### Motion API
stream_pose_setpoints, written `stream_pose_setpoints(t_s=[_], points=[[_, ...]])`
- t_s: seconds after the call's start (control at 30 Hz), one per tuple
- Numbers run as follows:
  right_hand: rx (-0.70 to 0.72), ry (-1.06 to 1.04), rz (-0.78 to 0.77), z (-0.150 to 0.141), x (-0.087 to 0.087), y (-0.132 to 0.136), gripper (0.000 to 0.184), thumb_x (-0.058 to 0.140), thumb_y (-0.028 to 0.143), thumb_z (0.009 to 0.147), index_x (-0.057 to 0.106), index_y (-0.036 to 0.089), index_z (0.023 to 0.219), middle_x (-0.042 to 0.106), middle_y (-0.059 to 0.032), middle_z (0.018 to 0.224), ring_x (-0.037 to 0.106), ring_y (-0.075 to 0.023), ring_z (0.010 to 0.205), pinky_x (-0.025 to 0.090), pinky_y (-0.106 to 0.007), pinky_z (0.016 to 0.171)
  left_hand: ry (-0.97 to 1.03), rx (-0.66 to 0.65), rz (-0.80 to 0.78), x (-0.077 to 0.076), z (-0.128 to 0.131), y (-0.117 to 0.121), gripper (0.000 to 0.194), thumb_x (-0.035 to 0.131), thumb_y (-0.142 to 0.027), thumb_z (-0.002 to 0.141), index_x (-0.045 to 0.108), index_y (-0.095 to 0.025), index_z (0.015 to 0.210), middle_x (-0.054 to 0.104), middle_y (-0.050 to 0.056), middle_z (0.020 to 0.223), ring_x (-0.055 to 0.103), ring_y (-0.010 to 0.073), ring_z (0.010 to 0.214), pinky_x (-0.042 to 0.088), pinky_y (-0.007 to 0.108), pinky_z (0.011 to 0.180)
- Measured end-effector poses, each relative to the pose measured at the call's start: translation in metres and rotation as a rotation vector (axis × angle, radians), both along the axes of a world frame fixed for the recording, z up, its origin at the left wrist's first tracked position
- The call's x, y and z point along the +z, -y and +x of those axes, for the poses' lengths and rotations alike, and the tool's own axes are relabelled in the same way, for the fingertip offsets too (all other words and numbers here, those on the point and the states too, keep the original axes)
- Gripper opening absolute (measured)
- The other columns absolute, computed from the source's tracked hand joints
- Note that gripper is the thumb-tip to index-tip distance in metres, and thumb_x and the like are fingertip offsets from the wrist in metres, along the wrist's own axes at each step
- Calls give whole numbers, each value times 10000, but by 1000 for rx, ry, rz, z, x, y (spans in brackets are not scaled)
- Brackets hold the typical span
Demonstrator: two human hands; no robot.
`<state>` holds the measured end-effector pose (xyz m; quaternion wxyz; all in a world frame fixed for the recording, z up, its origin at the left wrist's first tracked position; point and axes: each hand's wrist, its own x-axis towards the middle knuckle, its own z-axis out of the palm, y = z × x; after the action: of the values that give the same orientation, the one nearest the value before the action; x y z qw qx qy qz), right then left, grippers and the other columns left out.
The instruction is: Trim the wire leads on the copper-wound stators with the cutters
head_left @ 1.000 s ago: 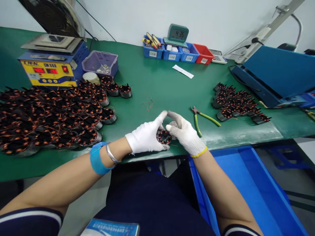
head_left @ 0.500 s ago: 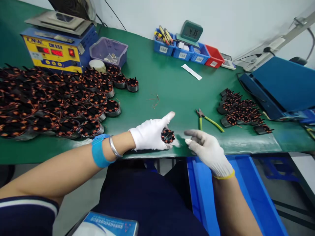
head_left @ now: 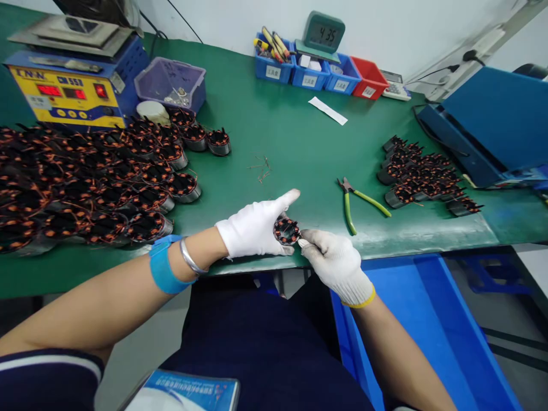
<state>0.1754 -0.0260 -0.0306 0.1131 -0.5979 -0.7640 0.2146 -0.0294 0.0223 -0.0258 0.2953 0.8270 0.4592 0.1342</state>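
Note:
A small motor stator (head_left: 286,231), a ring with copper windings and black plastic tabs, sits in the grip of my left hand (head_left: 256,229), its open side facing me. That white-gloved hand curls round it from the left, thumb stretched up. At the stator's right edge, my right hand (head_left: 333,257), also gloved, has its thumb and forefinger pinched together; what lies between the fingertips is too small to make out. Green-handled cutters (head_left: 351,200) lie on the bench with their handles apart, just beyond my right hand.
A large group of stators (head_left: 85,182) fills the left; a smaller group (head_left: 422,174) stands right. Wire scraps (head_left: 262,167) lie mid-bench. Behind are a blue-yellow machine (head_left: 71,91), a purple bin (head_left: 194,85), tool bins (head_left: 274,71) and a clock (head_left: 324,31). A blue tray (head_left: 394,285) sits below the edge.
My right hand has moved left to the stator, and its fingers have closed at the rim. My left hand still holds the stator. The camera view has shifted slightly.

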Motion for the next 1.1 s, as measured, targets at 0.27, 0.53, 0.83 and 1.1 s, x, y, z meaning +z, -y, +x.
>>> stream_pose_setpoints(t_s=[0.27, 0.53, 0.83, 1.1], points=[[-2, -25, 21, -3, 0, 1, 276, 483, 360, 909, 725, 242, 970, 755, -46, 901, 681, -215, 848, 432, -271, 672, 72, 267, 292, 7, 4, 18, 461, 686, -587, 680, 605, -193, 906, 641, 41, 896, 642, 209, 818, 505, 329, 756], [-4, -27, 5, -5, 3, 1, 260, 486, 372, 915, 711, 245, 952, 728, -22, 823, 645, -191, 777, 366, -263, 635, 279, 344, 198, 9, 1, 17, 220, 549, -356, 843, 559, -196, 693, 689, 48, 933, 650, 171, 838, 516, 301, 769], [32, -31, 3, -5, 3, 0, 268, 446, 364, 942, 677, 230, 915, 715, -26, 843, 634, -184, 776, 331, -268, 632, 174, 354, 9, 12, -10, -12, 356, 549, -494, 838, 659, -181, 969, 701, 91, 1144, 648, 243, 1046, 498, 401, 951], [65, -40, 40, -3, -1, 0, 284, 447, 374, 951, 688, 233, 999, 737, -35, 913, 657, -200, 852, 358, -270, 680, 530, 428, -245, -8, 9, -17, 240, 563, -388, 797, 617, -168, 876, 721, 78, 983, 688, 207, 902, 566, 373, 832]])
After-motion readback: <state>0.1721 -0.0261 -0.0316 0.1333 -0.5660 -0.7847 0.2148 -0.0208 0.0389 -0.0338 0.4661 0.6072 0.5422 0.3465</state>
